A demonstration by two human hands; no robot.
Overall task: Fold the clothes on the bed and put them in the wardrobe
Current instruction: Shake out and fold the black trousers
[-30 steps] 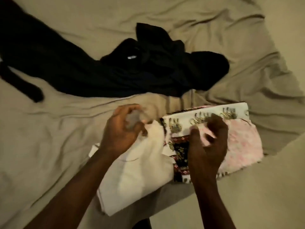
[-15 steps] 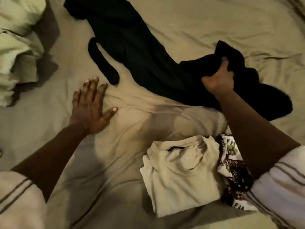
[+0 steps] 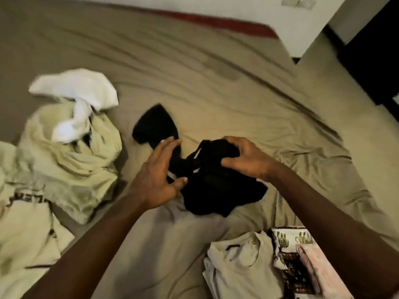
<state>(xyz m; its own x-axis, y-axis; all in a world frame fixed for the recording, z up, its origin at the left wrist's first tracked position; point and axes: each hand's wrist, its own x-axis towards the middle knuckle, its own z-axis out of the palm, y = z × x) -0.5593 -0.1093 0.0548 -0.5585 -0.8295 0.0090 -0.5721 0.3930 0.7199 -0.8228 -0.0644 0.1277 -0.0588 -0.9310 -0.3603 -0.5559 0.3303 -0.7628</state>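
In the middle of the frame the black garment [image 3: 216,190] lies bunched on the bed [image 3: 216,83]. The right hand [image 3: 244,160] has its fingers curled tight on the top of the bundle, while the left hand [image 3: 155,175] lies against its left side, fingers almost straight and spread. At the lower right a folded beige shirt [image 3: 237,268] rests just beside a patterned cloth [image 3: 302,262]. At the left, pale green clothes [image 3: 71,167] are heaped, with a white cloth [image 3: 82,91] on top.

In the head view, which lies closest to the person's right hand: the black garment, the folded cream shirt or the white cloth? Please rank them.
1. Black garment: gripped in the right hand, mid-bed.
2. Folded cream shirt: lower right, near edge.
3. White cloth: far left.
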